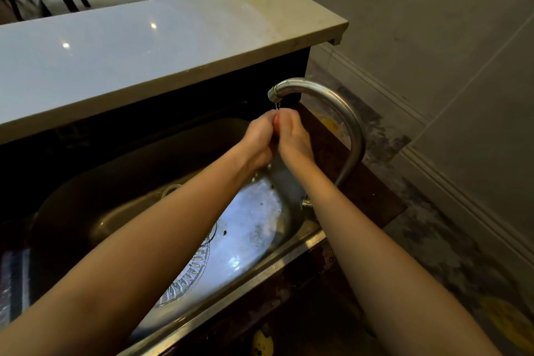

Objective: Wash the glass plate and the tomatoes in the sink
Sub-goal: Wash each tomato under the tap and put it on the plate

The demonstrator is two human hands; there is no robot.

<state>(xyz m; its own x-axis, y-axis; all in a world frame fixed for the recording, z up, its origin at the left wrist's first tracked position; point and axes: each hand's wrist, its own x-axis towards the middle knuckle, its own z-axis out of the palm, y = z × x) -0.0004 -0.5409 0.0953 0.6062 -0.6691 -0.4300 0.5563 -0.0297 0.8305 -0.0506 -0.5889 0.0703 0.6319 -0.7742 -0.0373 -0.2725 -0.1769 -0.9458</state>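
Note:
Under the curved steel tap (323, 95), my left hand (258, 139) and my right hand (293, 139) cup together around a small red tomato (276, 122), of which only a sliver shows between the fingers. A thin trickle of water falls from the spout onto them. Below my left forearm, the patterned glass plate (192, 272) lies on the wet floor of the steel sink (289, 251), largely hidden by that arm.
A pale stone counter (144, 46) runs along the far side above the sink. A white ring (170, 189) lies in the sink's back part. The tap's base stands on a dark wooden ledge (367, 196) at the right, with tiled floor beyond.

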